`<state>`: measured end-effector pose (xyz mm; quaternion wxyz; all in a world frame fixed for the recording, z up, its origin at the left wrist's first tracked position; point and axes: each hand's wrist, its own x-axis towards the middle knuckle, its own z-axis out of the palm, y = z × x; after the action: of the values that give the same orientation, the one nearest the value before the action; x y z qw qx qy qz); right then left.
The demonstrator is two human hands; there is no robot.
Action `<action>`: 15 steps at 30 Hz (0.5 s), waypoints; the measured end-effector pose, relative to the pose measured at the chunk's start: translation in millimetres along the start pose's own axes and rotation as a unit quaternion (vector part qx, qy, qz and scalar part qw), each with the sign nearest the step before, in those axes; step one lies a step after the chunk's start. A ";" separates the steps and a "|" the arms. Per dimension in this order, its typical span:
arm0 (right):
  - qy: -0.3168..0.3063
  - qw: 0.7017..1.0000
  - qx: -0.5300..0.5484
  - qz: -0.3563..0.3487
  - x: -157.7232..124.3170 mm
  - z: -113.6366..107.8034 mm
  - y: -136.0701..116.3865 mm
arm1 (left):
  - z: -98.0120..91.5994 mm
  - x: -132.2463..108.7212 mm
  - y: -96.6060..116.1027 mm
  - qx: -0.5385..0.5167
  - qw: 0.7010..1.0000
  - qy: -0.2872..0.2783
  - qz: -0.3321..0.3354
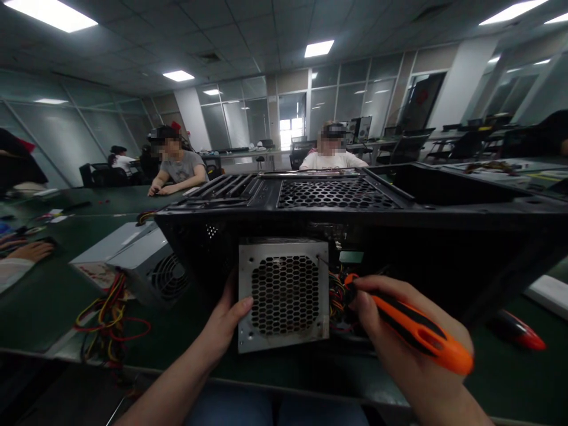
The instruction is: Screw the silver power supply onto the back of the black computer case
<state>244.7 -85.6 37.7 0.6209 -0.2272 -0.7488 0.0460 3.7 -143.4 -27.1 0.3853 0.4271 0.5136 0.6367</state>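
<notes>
Head-worn view (sole one): faces forward, slightly down, close to power supply (285,296).

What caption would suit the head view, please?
Left hand grips a vented metal box; right hand holds an orange tool.

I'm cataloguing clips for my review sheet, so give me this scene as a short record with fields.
Left hand: grips metal power supply by its left side, thumb on vented face
Right hand: holds orange-and-black tool beside coloured wires; tip not visible
Case: black computer case, open side facing wearer
Surface: green table
Left of case: two grey power supplies, loose cables
Across: person in grey top, person in white top
</notes>
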 end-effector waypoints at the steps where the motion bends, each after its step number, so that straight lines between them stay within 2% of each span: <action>1: -0.007 1.000 -0.011 -0.024 0.6 1.7 -0.6 | -0.3 0.4 0.4 0.007 1.000 -0.007 0.001; 5: -0.058 0.994 -0.046 -0.085 4.4 12.7 -2.3 | -0.3 0.9 3.3 0.029 1.000 -0.008 0.002; 9: -0.064 0.992 -0.062 -0.084 5.6 17.1 -5.5 | 1.6 0.6 6.2 0.042 0.999 0.000 0.012; 12: -0.033 0.996 -0.071 -0.040 1.0 8.4 -11.2 | 2.7 0.7 7.7 0.041 0.999 0.004 0.009; 15: 0.022 0.994 -0.069 0.084 -8.1 -3.6 -19.0 | 1.7 1.8 5.0 0.035 0.999 0.012 0.015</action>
<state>243.7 -106.5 37.9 0.6143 -0.3329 -0.7143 0.0410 4.4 -142.1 -21.8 0.3541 0.4405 0.5334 0.6293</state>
